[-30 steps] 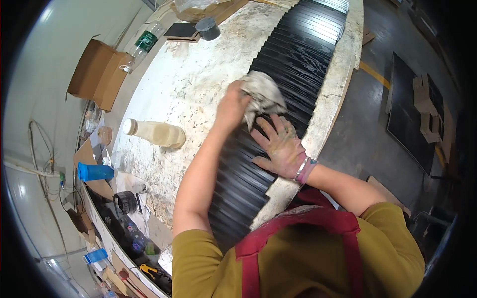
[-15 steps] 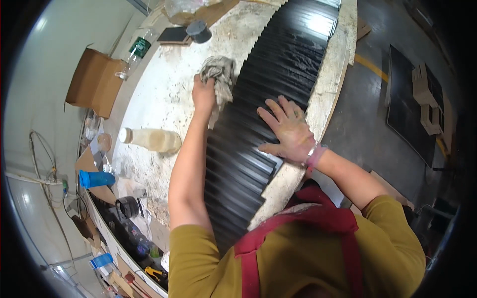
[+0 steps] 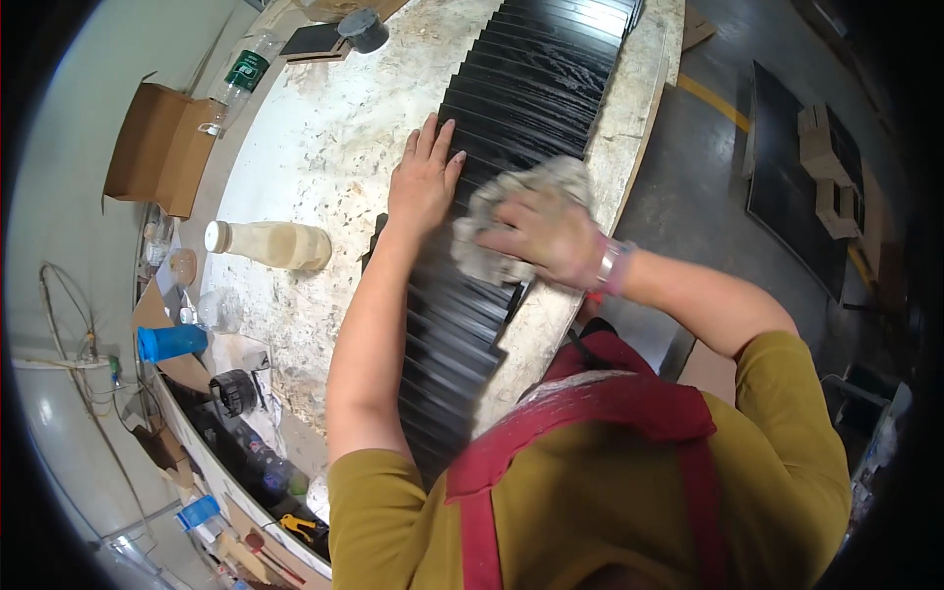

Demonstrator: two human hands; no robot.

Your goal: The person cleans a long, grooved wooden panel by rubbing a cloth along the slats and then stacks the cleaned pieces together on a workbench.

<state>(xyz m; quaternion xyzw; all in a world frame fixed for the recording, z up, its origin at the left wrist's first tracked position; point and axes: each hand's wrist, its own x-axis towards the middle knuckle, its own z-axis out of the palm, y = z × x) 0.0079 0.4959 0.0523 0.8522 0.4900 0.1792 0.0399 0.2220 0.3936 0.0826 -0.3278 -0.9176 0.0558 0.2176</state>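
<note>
A row of overlapping glossy black strips (image 3: 531, 88) runs along the white, stained table (image 3: 324, 147). My left hand (image 3: 424, 177) lies on the strips' left edge, fingers stretched out and holding nothing. In my right hand (image 3: 547, 236), which wears a thin stained glove, is a crumpled grey-white rag (image 3: 482, 211). It presses the rag onto the middle of the strips; both are smeared by motion. Left of my left forearm, a bottle with a white cap and cloudy pale contents (image 3: 270, 245) lies on its side.
At the table's far left are a dark round tub (image 3: 364, 30), a clear bottle with a green label (image 3: 244, 74) and an open cardboard box (image 3: 162, 147). A blue cup-like thing (image 3: 171, 342) is nearer. On the floor at right, cardboard pieces (image 3: 831, 162) lie on a black sheet (image 3: 787, 182).
The rag has passed from my left hand to my right. My left hand has moved right onto the strips and spread flat. The view has shifted slightly.
</note>
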